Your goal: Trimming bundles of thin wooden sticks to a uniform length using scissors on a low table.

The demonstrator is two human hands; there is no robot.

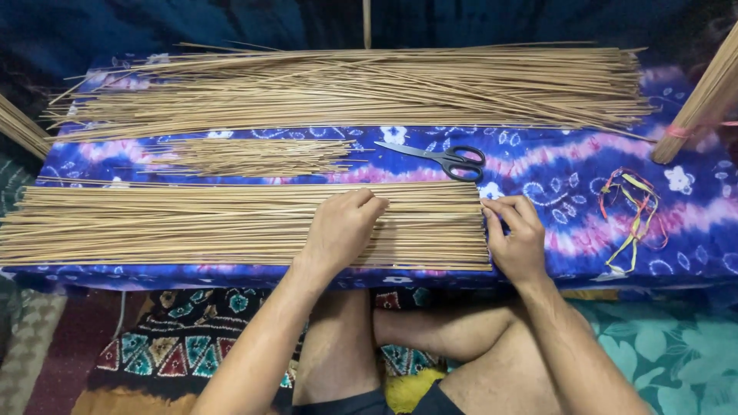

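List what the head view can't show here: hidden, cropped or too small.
- Near stick layer: left ends cropped by frame edge.
- Part of it under left hand.
- Right hand fingers cover the stick ends.
- Tied bundle: cropped at right edge.
- Coloured strings: count too fine.

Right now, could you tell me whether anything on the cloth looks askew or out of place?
Mostly tidy. The near stick layer lies flush, the left hand on top, the right hand at its end. The far pile is looser, with stray sticks splaying at both ends. Scissors lie shut; coloured ties are tangled.
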